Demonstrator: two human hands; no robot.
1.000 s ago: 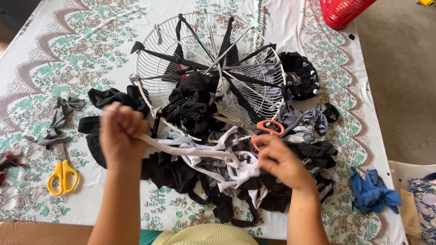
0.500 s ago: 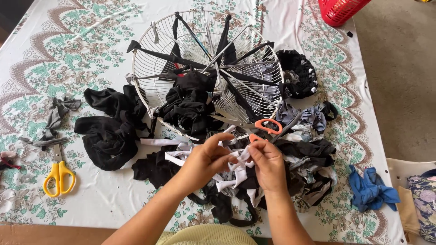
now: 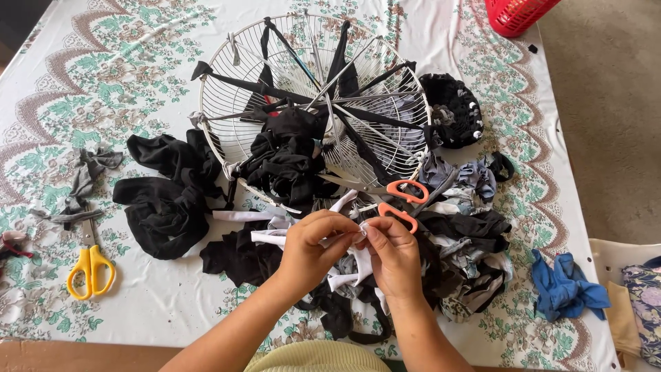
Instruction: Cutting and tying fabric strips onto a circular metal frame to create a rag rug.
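At the table's near edge, I see both hands pinching a white cloth strip.
Left hand [image 3: 313, 244] and right hand [image 3: 392, 251] meet fingertip to fingertip on the white strip [image 3: 275, 238] above the dark scrap pile [image 3: 454, 262]; orange scissors [image 3: 399, 200] lie within reach, the wire fan guard [image 3: 313, 103] beyond.

No packages, labels, signs or screens show anywhere in this view.
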